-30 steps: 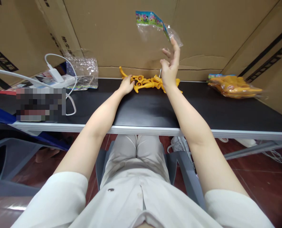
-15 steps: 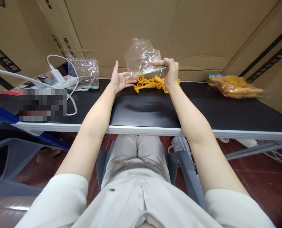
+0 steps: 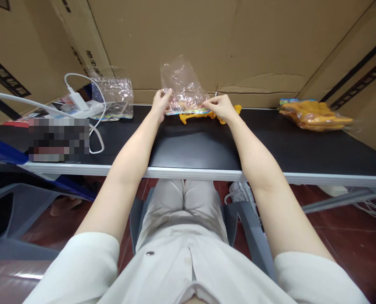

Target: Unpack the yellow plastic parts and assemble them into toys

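Both hands are up at the far edge of the black worktop (image 3: 188, 145), pinching a clear bag (image 3: 181, 86) by its printed bottom strip. The left hand (image 3: 161, 102) grips the strip's left end, fingers closed on the plastic; the right hand (image 3: 219, 106) grips the right end, thumb and fingers pressed together on it. The bag stands upright between them, crumpled and see-through, its upper part rising in front of the cardboard wall (image 3: 188, 42).

Just behind and below the bag, a heap of yellow toys (image 3: 207, 114) lies on the worktop, partly hidden by the bag and the right hand. Whether the bag touches the heap cannot be told.

Left of the bag, near the worktop's far left corner, sits a stack of clear bags (image 3: 113, 96), and beside it a white charger (image 3: 77, 101) with its cable (image 3: 96, 135) looping over the surface. A blurred patch covers something nearer the left front edge. Well to the right of the bag, against the wall, lies a packed bag of yellow toys (image 3: 314, 115).

Below the worktop's pale front edge, the person's lap and a grey chair (image 3: 248, 228) show above a red floor (image 3: 349, 245).
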Demonstrator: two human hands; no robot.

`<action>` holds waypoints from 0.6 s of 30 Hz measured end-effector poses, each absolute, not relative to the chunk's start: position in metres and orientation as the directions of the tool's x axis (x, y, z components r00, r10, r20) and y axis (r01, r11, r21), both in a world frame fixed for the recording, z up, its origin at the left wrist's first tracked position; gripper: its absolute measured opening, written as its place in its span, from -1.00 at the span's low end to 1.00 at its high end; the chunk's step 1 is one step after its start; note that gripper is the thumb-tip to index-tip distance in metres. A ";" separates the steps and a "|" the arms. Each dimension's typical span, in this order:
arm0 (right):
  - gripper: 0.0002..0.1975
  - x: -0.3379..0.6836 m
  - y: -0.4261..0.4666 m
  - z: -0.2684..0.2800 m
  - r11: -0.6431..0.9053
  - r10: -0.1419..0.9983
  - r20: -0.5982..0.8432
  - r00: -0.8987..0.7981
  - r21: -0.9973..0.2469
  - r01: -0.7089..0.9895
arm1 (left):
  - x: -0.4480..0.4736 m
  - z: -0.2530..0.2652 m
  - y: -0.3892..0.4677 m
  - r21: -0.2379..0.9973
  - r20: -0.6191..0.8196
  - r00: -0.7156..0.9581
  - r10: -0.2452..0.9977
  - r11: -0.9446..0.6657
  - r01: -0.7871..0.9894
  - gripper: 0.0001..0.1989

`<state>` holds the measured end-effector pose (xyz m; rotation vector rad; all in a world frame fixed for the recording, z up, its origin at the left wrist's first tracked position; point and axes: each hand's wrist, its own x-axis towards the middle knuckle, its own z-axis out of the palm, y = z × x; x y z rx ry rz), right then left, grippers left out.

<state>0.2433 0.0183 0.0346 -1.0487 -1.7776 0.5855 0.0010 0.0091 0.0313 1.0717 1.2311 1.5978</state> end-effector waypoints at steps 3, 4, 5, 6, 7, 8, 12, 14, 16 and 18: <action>-0.86 0.240 0.018 0.035 0.509 0.860 0.477 -0.180 -0.778 0.369 | 0.007 0.035 -0.005 0.992 0.096 -0.163 0.982 -0.107 -0.064 -0.53; -0.81 0.239 0.018 0.036 0.507 0.861 0.481 -0.165 -0.793 0.337 | 0.008 0.035 -0.007 0.995 0.085 -0.129 0.988 -0.090 -0.036 -0.51; -0.75 0.238 0.018 0.035 0.504 0.864 0.483 -0.147 -0.811 0.298 | 0.009 0.034 -0.008 0.996 0.088 -0.103 0.991 -0.089 -0.010 -0.51; -0.69 0.237 0.019 0.035 0.497 0.868 0.481 -0.126 -0.830 0.255 | 0.009 0.033 -0.007 0.994 0.108 -0.088 0.990 -0.107 0.008 -0.53; -0.63 0.237 0.019 0.035 0.481 0.876 0.470 -0.106 -0.850 0.214 | 0.008 0.031 -0.004 0.990 0.141 -0.080 0.987 -0.140 0.017 -0.55; -0.57 0.237 0.020 0.034 0.457 0.889 0.449 -0.088 -0.871 0.179 | 0.007 0.029 0.000 0.984 0.180 -0.079 0.980 -0.179 0.018 -0.56; -0.44 0.241 0.024 0.032 0.314 0.949 0.307 -0.077 -0.943 0.111 | 0.000 0.019 0.017 0.960 0.279 -0.059 0.958 -0.278 0.024 -0.46; -0.50 0.243 0.024 0.033 0.268 0.961 0.262 -0.089 -0.961 0.070 | -0.001 0.018 0.016 0.963 0.270 -0.045 0.962 -0.269 0.027 -0.41; -0.55 0.243 0.022 0.034 0.236 0.967 0.231 -0.110 -0.971 0.028 | -0.001 0.020 0.009 0.969 0.244 0.013 0.970 -0.244 0.028 -0.39; -0.51 0.243 0.019 0.037 0.203 0.970 0.201 -0.136 -0.979 -0.001 | 0.000 0.024 0.000 0.976 0.204 0.104 0.973 -0.210 0.049 -0.43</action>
